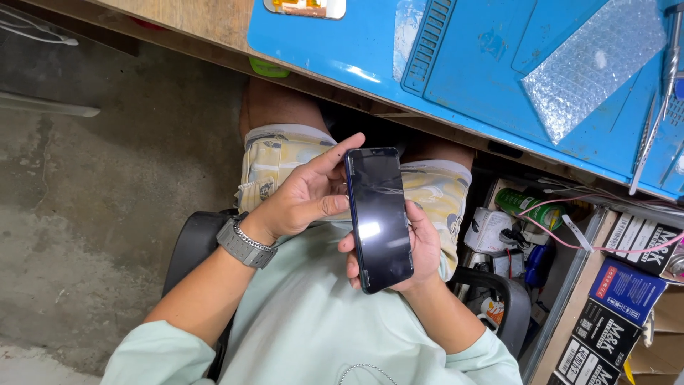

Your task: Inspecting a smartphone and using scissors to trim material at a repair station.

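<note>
Your left hand (303, 199) is reaching toward two o'clock, fingers extended. Your right hand (417, 249) is cupping upward, fingers curled.
</note>
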